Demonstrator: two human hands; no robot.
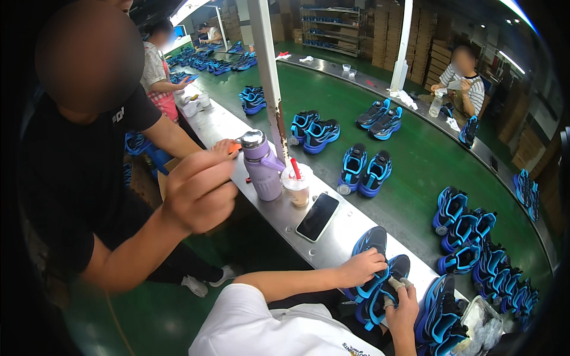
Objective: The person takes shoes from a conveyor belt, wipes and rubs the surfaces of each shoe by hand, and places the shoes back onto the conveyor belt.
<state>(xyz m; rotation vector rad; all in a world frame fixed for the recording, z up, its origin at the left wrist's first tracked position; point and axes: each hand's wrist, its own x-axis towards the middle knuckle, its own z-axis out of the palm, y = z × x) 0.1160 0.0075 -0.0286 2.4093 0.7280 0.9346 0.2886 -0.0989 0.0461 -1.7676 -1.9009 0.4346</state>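
Metal counter (332,240): right hand (405,305) gripping shoe (374,304).

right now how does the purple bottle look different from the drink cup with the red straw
The purple bottle is taller; the drink cup is shorter. The bottle is opaque with a silver lid, while the cup is see-through with a red straw. Both stand on the metal ledge.

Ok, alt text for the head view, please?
The wearer's left hand and right hand are on black-and-blue sneakers at a metal ledge. Along the ledge stand a lilac bottle and a lidded cup, beside a phone. A co-worker in black stands left; other shoes sit on a green belt.
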